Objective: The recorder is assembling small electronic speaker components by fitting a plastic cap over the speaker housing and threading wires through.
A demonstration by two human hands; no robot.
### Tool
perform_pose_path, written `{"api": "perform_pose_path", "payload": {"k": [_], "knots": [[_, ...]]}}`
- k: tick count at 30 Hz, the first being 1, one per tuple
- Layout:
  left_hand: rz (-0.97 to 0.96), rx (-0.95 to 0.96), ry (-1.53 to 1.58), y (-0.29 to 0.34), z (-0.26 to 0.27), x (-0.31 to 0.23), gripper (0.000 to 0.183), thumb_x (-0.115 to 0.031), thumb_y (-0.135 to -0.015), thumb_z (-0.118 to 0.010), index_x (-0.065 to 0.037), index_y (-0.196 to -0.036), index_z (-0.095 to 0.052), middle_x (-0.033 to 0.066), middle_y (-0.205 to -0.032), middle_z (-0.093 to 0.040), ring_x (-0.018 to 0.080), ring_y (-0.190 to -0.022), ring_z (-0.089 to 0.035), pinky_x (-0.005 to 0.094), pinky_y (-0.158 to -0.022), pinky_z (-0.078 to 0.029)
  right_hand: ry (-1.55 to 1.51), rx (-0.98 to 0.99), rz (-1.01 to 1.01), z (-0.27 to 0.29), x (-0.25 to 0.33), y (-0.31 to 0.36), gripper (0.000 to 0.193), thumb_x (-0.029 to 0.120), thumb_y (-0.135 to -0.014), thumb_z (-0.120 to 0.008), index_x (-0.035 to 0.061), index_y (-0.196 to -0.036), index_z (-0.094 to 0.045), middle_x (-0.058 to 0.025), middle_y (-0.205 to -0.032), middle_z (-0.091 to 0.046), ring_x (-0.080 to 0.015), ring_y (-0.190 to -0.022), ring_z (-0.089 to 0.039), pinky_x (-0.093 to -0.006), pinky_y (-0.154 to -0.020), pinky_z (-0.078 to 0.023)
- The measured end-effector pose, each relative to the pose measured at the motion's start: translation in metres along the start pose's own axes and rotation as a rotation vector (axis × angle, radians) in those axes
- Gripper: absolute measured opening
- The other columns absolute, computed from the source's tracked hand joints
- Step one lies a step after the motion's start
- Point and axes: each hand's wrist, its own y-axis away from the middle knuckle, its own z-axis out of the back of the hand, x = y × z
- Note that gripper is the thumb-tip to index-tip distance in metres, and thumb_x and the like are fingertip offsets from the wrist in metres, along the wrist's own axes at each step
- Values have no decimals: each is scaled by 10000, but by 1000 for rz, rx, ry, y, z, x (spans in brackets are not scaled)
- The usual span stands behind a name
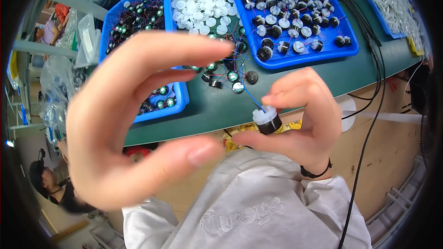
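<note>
My right hand (304, 120) pinches a small black cylindrical part with a white notched plastic cap (266, 119) between thumb and fingers, just off the table's near edge. A blue wire rises from the cap toward the table. Close to the camera, my left hand (115, 120) is curved into a C, its thumb and fingers wide apart with nothing between them. It hides part of the left blue bin (181, 99). Beyond the hands, on the green table (207, 120), lie several round black parts (251, 77) with thin wires and green circuit discs.
White plastic caps (203, 2) are heaped at the table's back. A blue tray (295, 60) of capped parts stands right of them, and another blue tray (392, 32) holds clear pieces. Black cables (376, 50) hang over the right edge. Another person (48, 180) is at the far left.
</note>
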Motion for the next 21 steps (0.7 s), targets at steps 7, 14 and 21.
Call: {"api": "perform_pose_path", "payload": {"k": [7, 14, 21], "knots": [[27, -254, 631, 51, -90, 27, 460, -191, -762, -572, 96, -1079, -402, 208, -1068, -493, 250, -1029, -468, 335, -890, -346, 66, 18, 80, 19, 0, 19, 601, 349, -354, -847, 51, -751, -510, -35, -679, -503, -132, -565, -435, -244, -496, -319], [124, -164, 1323, 48, -149, 36, 485, -304, -806, -484, 81, -1070, -351, 217, -1058, -497, 224, -983, -498, 307, -842, -376, 132, -42, 168, 18, -5, 38, 434, 284, -441, -806, 75, -660, -495, -12, -639, -505, -159, -549, -435, -274, -492, -317], [74, -314, 986, 49, -161, 35, 434, -7, -687, -612, 64, -1062, -405, 152, -969, -570, 151, -942, -514, 257, -810, -395, 218, -32, 226, 26, -5, 40, 346, 203, -481, -770, 43, -653, -516, -41, -639, -488, -195, -540, -460, -288, -463, -334]]}}
